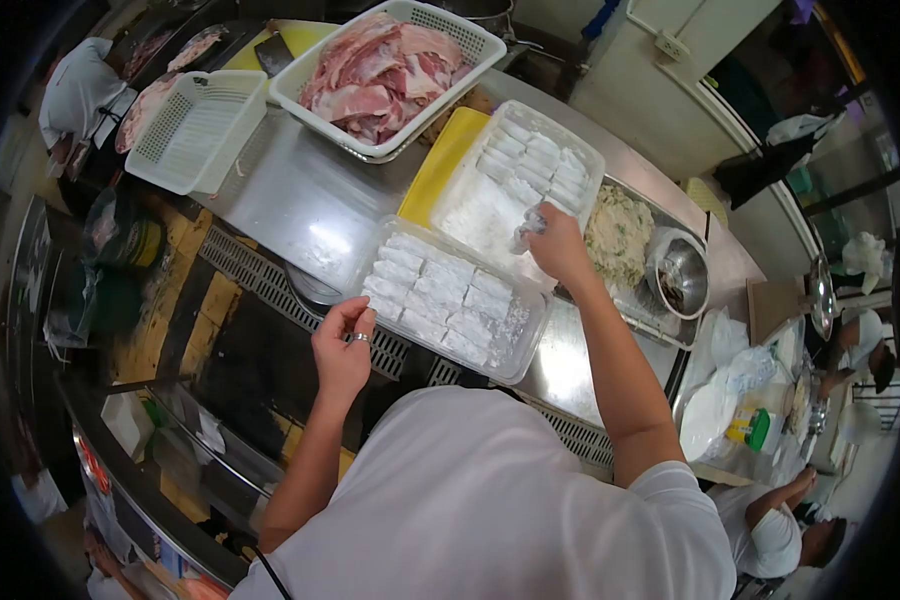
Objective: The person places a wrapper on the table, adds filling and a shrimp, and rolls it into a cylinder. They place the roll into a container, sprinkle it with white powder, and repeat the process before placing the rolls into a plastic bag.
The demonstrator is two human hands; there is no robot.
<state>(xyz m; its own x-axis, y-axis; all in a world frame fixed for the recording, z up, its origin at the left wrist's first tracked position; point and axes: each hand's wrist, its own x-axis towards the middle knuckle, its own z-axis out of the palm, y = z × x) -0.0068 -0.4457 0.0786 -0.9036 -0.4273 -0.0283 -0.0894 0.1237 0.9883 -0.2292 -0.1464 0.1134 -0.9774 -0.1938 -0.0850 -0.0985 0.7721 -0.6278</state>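
A clear plastic container (pixel 530 345) nearest my body holds rows of white, powder-coated pieces (pixel 445 292). At its left rim, my left hand (pixel 344 345) has its thumb and fingers closed on the edge; a ring shows on one finger. My right hand (pixel 558 243) reaches into a second plastic container (pixel 598 165) farther off, its powdery fingers closed around a white-coated piece (pixel 526 238). Loose white powder (pixel 480 215) covers the near part of that container. More coated pieces (pixel 542 150) lie in rows at its far end.
A white basket of raw meat (pixel 385 75) stands at the back beside an emptier white basket (pixel 195 140). A yellow board (pixel 440 165) lies under the far container. To the right are a pale, green-flecked mixture (pixel 615 235) and a metal bowl (pixel 677 270). Other people work at both sides.
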